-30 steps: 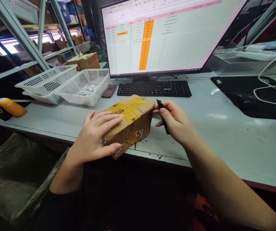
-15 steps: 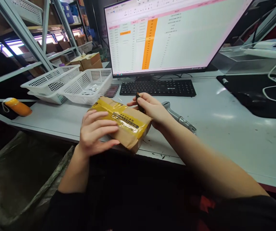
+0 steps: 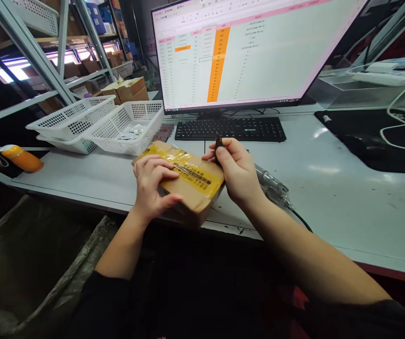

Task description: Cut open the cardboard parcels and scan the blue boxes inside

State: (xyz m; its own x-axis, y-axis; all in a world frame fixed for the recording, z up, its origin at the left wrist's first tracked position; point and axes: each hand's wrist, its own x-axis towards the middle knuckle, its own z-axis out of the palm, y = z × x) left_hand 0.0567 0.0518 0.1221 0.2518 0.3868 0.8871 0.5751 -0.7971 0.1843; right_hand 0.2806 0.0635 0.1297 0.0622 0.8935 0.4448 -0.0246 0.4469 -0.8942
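- The left hand (image 3: 154,188) has its fingers spread across one end of a cardboard box (image 3: 189,195), with the thumb set apart from them along the near side.
- The right hand (image 3: 240,172) pinches a small black tool (image 3: 218,145) between thumb and fingers, its tip pointing up and away; whether the tool touches the box cannot be told.
- The box sits between the two hands, slanted, with its near corner at the front edge of the tabletop (image 3: 332,207).
- Yellow tape (image 3: 195,176) with dark print runs along the top of the box, from beside the left fingers toward the right hand.
- A grey device in clear wrapping (image 3: 273,183) lies just beside the right wrist, partly hidden by it, a black cable trailing off.
- Beyond both hands stands a black keyboard (image 3: 230,129), and behind it a monitor (image 3: 276,56) shows a spreadsheet with an orange column.
- Farther out past the left hand is a white basket (image 3: 131,134) holding small items, and well to its left lies an orange bottle (image 3: 27,159).
- Well to the right of the right hand, a black mat (image 3: 393,162) carries a dark mouse (image 3: 364,143).
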